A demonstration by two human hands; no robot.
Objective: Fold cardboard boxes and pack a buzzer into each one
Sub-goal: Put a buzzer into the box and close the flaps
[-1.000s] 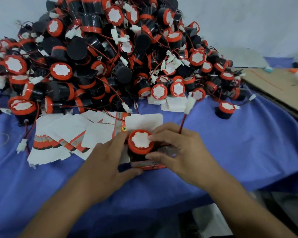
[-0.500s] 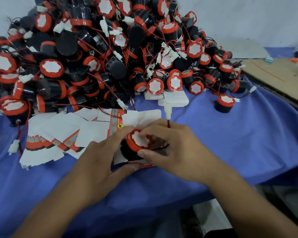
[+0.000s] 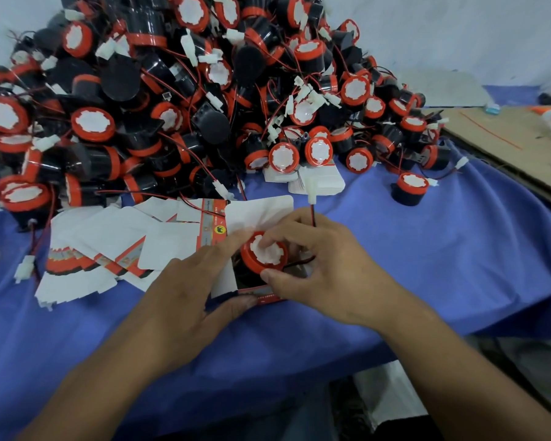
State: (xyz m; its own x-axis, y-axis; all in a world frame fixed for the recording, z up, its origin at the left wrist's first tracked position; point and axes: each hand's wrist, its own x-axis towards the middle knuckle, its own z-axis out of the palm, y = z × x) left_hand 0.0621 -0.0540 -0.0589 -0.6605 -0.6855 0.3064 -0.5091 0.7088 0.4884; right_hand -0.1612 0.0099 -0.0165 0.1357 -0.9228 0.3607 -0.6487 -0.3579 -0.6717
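Early days, I judge: the right hand (image 3: 328, 272) pinches a black, red-capped buzzer (image 3: 263, 254) into the small cardboard box (image 3: 225, 283) the left hand (image 3: 185, 294) grips; heaped buzzers (image 3: 159, 116) and flat white blanks (image 3: 115, 237) remain.

Both forearms are angling inward toward the middle. Left hand (image 3: 185, 300) is gripping the box (image 3: 224, 283) between thumb and forefinger. Right hand (image 3: 325, 272) is pinching the buzzer (image 3: 263, 256), fingers (image 3: 287, 231) curling over its top.

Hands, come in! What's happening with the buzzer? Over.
Left hand holds box. Right hand grips buzzer, partway in. Wire sticks up, untucked.
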